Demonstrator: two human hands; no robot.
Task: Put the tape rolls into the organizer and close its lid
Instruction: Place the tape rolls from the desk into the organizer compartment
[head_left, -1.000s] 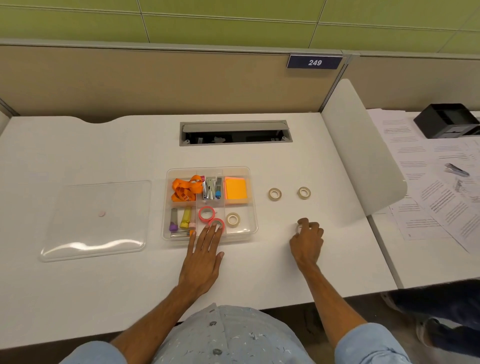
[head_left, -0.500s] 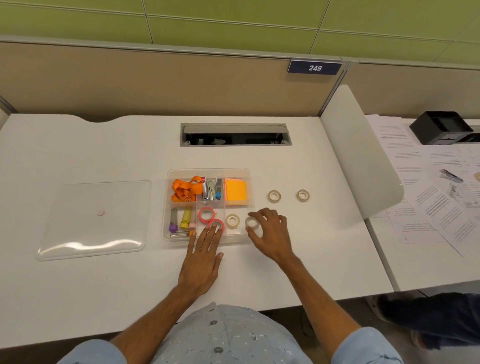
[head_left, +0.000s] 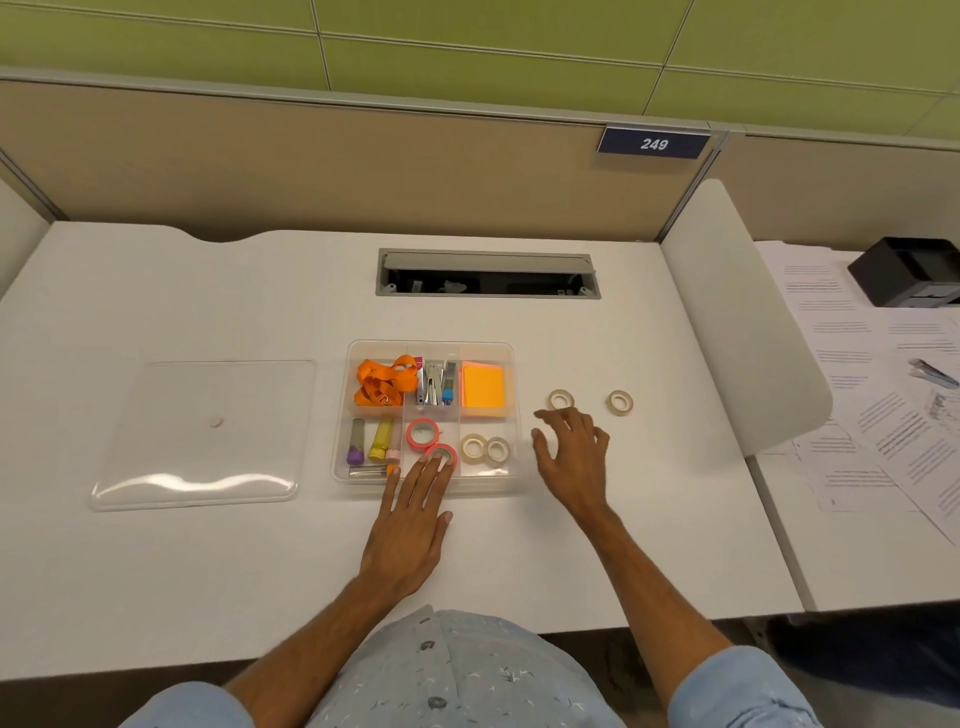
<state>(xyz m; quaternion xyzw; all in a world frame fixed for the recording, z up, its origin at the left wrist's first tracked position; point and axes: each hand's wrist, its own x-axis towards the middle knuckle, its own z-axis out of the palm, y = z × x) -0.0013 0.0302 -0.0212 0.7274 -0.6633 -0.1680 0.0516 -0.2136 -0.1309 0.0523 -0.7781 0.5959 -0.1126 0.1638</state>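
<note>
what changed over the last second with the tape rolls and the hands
The right hand carried a beige roll from the desk into the organizer, released it beside the beige roll already there, and now sits open outside. The left hand, lid and two desk rolls stayed put.

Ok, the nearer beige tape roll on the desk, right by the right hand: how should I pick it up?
Pinch the beige roll across its outer rim, thumb and finger on opposite sides, coming from above. It lies flat with its hole up, clear of the other roll, and the open right hand is just short of it.
</note>
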